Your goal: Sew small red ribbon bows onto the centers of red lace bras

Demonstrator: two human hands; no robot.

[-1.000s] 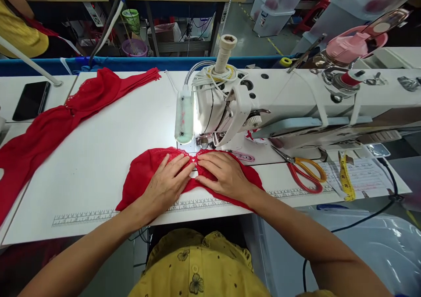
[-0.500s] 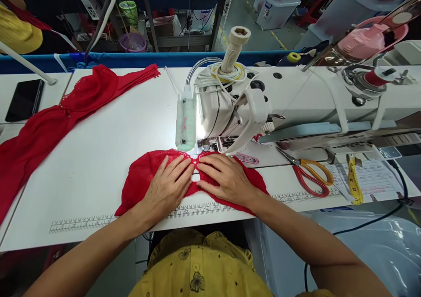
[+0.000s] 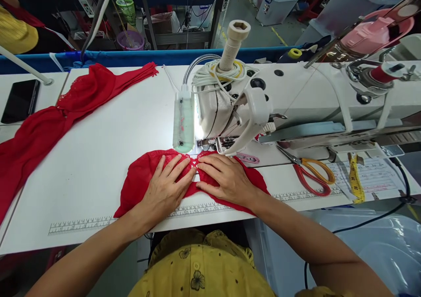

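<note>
Red lace piece (image 3: pixel 141 176) flat on white table (image 3: pixel 108 148) just before sewing machine (image 3: pixel 296 100), left hand (image 3: pixel 166 187) and right hand (image 3: pixel 226 178) pressed open-palmed on it — fingertips nearly meeting, scissors (image 3: pixel 309 174) to the right.

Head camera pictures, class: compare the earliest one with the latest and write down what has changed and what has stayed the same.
Very little changed. The left hand and right hand lie flat on the red lace piece throughout, fingertips meeting in front of the sewing machine. Only the view shifted slightly. Nothing was picked up or let go. The scissors, the phone and the red fabric pile kept their places.
</note>
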